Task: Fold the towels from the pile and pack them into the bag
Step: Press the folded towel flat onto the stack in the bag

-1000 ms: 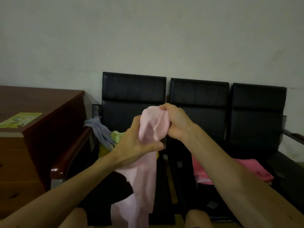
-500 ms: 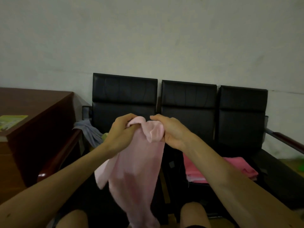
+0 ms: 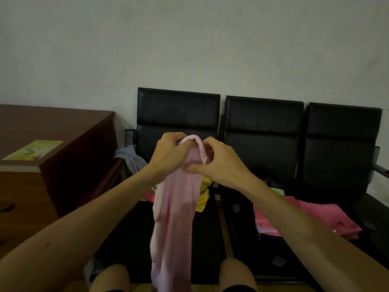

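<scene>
Together, left hand (image 3: 168,154) and right hand (image 3: 220,165) pinch the pink towel (image 3: 174,218); text on leaflet (image 3: 33,150) unreadable.

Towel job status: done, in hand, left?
Done: pink towels lie stacked, apparently folded, on the middle chair. In hand: left hand and right hand grip the top of a pale pink towel, hanging unfolded. Left: yellow towel and grey towel on the left chair; packing, no bag clearly visible.

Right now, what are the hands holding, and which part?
Both hands, left hand and right hand, grip the light pink towel at its bunched top edge; the rest hangs down.
</scene>
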